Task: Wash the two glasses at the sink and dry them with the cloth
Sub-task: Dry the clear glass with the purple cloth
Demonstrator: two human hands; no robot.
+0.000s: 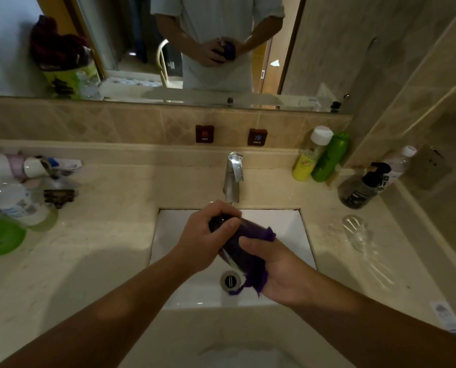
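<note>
a: where's the glass (223, 221) from the drain (231, 280)?
b: just above it, axis slanting up-left. left hand (204, 240) grips the far end; right hand (272, 269) wraps the purple cloth (248, 253) round the near end.

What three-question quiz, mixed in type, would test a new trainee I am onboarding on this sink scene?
1. True or false: the left hand grips the glass held over the sink.
2. What does the right hand press around that glass?
A. a sponge
B. the purple cloth
C. a paper towel
3. Where is the second glass?

Key
1. True.
2. B.
3. On the counter right of the sink, untouched.
</note>
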